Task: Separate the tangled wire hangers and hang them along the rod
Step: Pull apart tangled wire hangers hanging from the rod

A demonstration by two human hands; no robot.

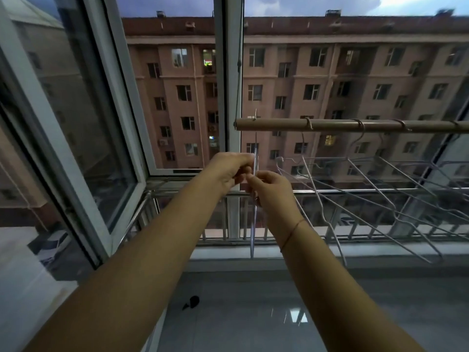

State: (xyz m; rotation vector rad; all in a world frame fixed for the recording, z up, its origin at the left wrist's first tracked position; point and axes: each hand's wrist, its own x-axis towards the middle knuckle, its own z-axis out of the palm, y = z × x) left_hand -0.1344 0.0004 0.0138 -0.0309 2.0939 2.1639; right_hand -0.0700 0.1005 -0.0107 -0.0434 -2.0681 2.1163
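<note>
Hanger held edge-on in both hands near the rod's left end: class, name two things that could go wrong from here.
The hanger, pinched by the left hand and right hand, hooks close to the rod end, so it might slip off. The window beside it looks open; a dropped hanger could fall outside.

Rod [355, 125]: horizontal, before the window [229, 97]. Hangers [380, 189]: several hooked on the rod, right of its left end. Edge-on hanger [254, 212]: below the rod's left end, pinched by left hand [229, 168] and right hand [272, 190], touching each other. Railing [330, 191]: below the rod.
</note>
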